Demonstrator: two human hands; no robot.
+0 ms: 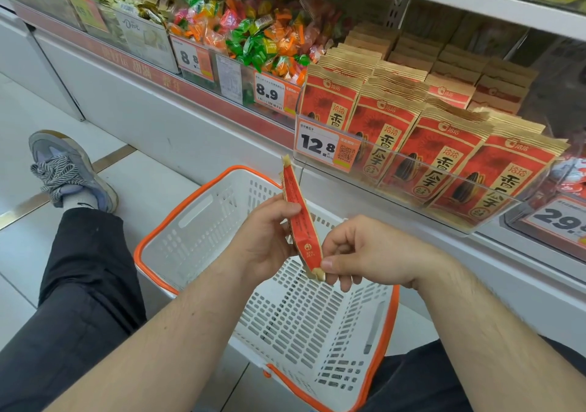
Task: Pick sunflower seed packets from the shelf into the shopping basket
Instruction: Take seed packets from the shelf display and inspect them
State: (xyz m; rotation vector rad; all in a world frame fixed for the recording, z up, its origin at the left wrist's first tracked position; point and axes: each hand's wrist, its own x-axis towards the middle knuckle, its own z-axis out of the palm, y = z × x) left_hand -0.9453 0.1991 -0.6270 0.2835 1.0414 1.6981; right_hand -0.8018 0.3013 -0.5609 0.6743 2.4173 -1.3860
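Head view: two hands, left hand (264, 237) and right hand (364, 250), hold one seed packet (301, 221) above one basket (203, 218).

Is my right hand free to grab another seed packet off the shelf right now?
Probably not: the right hand pinches the bottom of the packet that the left hand also holds above the basket.

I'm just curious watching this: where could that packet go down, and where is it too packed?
The basket floor shows bare white grid between its orange-rimmed walls, right under the packet held by the left hand and right hand. The floor tiles beside the shoe are bare. The shelf rows are crowded.
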